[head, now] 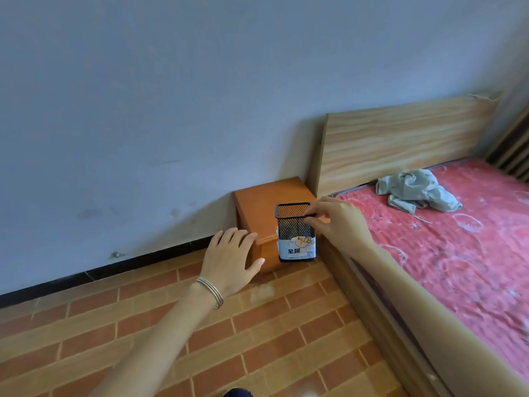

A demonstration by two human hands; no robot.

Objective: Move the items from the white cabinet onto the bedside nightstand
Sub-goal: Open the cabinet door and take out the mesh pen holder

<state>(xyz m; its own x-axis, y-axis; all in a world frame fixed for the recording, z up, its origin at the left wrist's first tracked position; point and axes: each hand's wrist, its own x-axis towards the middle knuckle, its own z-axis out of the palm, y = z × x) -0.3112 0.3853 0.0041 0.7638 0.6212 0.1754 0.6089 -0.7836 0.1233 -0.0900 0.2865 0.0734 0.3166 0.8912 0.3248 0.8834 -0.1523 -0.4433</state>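
A black mesh pen holder [294, 227] with a white and blue paper label hangs in the air in front of the orange wooden nightstand [266, 199]. My right hand [340, 222] pinches its upper right rim between thumb and fingers. My left hand [232, 259] is stretched out with fingers spread, empty, in front of the nightstand's left front corner. The nightstand's top is bare. The white cabinet is out of view.
The nightstand stands against a pale wall, pressed to the wooden headboard [400, 138] of a bed with a red mattress [458, 247]. A crumpled grey cloth [418, 193] lies on the mattress. The floor [257, 339] is orange brick-pattern tile.
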